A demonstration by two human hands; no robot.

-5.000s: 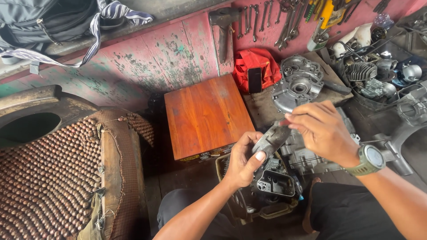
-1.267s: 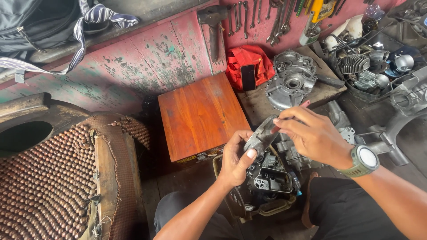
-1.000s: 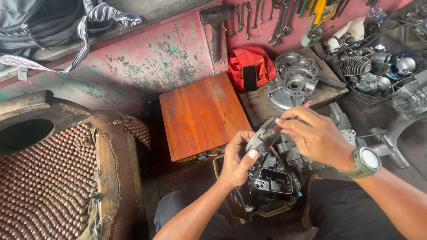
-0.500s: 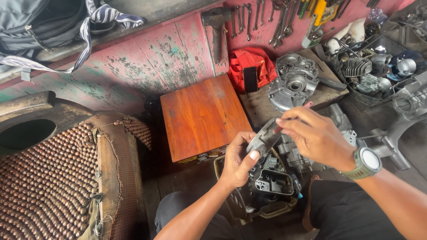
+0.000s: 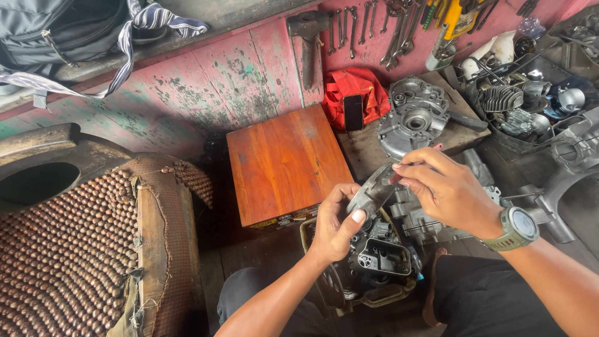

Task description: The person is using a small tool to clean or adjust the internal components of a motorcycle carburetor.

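My left hand (image 5: 336,223) grips a flat grey metal part (image 5: 372,190) by its lower end, thumb pressed on its face. My right hand (image 5: 447,189), with a green watch on the wrist, pinches something small and reddish at the part's upper end; what it is stays hidden by my fingers. Both hands hover above a dark engine block (image 5: 377,261) that rests between my knees.
A wooden box (image 5: 284,163) stands just left of my hands. Behind lie an engine casing (image 5: 413,116), a red cloth with a phone (image 5: 353,112), and a tray of engine parts (image 5: 521,106). Wrenches (image 5: 390,28) hang on the pink wall. A beaded seat (image 5: 68,246) fills the left.
My hands stay almost in place on the metal part; the right hand's fingers shift slightly at its upper end. The view drifts a little.
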